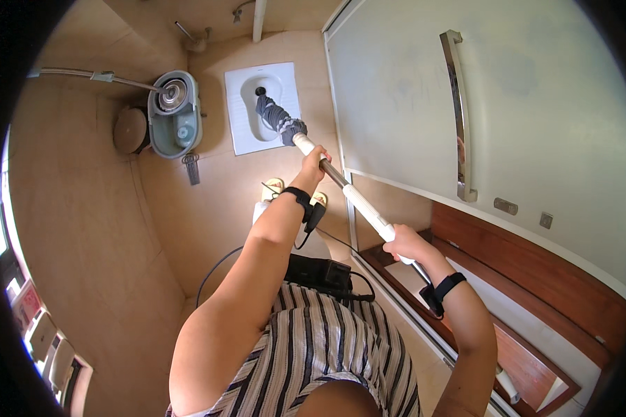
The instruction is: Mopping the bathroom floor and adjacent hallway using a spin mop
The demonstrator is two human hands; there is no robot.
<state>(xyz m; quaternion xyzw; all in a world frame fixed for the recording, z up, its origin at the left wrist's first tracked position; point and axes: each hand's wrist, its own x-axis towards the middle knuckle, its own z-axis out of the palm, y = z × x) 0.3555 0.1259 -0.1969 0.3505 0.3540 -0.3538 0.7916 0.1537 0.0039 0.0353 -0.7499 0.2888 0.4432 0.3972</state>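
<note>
A mop (368, 208) slants across the view, its pole running from eleven o'clock down toward four. The left hand (316, 162), at twelve o'clock from the centre, grips the pole just behind the white collar; its fingers are clenched around the shaft. The right hand (406, 243), near four o'clock, has its fingers wrapped around the lower end of the white sleeve, close to where bare metal pole shows again. A black strap circles each wrist.

The grey mop head (277, 118), twisted into a narrow bundle, lies at eleven o'clock over the bowl of a white squat toilet (238, 140) set in the tiled floor (215, 229). Its tip is just beside the dark drain hole; whether the strands touch the bowl, I cannot tell.

At ten o'clock stands a blue-grey bucket (161, 139) with a round metal basket (174, 96) in its far end and a clear, bluish item in the near end. A round brown object (130, 131) sits just beside the bucket, at its eight o'clock, and a grey slotted piece (192, 169) lies at its five o'clock.

The person wears pale yellow sandals (275, 185), a striped garment (327, 333) and a black pouch (320, 275). A pale door (396, 83) with a long metal handle (458, 115) fills two o'clock.
</note>
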